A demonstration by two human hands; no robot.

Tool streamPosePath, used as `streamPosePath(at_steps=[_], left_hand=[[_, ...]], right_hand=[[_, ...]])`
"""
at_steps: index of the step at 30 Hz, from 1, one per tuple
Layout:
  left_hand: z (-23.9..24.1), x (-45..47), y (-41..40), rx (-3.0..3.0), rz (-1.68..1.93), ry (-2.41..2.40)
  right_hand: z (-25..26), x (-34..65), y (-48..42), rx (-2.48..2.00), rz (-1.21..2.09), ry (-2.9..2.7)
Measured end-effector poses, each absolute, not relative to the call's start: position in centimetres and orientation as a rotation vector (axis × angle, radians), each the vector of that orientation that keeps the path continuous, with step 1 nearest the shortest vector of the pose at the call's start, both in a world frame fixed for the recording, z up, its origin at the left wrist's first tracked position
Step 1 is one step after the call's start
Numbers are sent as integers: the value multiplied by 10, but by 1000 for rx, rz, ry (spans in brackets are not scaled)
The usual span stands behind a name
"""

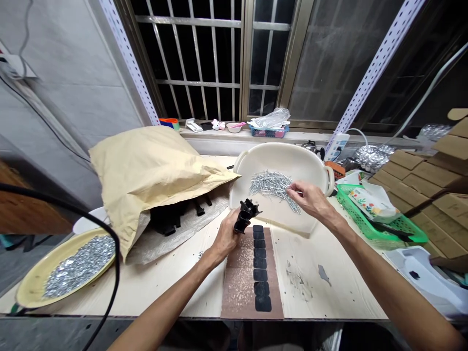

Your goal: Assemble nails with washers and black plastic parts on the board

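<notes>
My left hand (226, 236) is closed around a black plastic part (245, 215) with several prongs, held upright above the far end of a brown board (239, 278). My right hand (306, 197) reaches into a cream plastic tray (278, 158) and pinches at a heap of silver nails (272, 184). What sits between its fingertips is too small to make out. A row of black pads (260, 265) runs down the brown board in front of me.
A tan sack (146, 170) with black parts (170, 217) spilling from it lies at the left. A yellow dish (31, 282) of small silver pieces is at the near left edge. A green basket (383, 224) and cardboard boxes (424, 180) stand at the right.
</notes>
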State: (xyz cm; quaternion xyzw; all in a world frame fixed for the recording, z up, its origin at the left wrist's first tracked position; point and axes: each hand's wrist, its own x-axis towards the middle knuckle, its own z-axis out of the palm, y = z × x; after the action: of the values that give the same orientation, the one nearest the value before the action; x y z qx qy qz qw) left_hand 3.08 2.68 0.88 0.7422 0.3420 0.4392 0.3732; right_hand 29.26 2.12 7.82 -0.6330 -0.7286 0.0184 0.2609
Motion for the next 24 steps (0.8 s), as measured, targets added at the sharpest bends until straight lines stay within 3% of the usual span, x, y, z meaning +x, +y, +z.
streamPosePath(at_steps=[4, 11, 24], left_hand=[[10, 38, 25, 1581, 1021, 927], [17, 26, 26, 808, 675, 618], [26, 21, 9, 1095, 591, 586]], right_hand=[[117, 255, 2, -1309, 79, -2006], [124, 234, 5, -1254, 126, -1982], [132, 213, 28, -1220, 167, -2381]])
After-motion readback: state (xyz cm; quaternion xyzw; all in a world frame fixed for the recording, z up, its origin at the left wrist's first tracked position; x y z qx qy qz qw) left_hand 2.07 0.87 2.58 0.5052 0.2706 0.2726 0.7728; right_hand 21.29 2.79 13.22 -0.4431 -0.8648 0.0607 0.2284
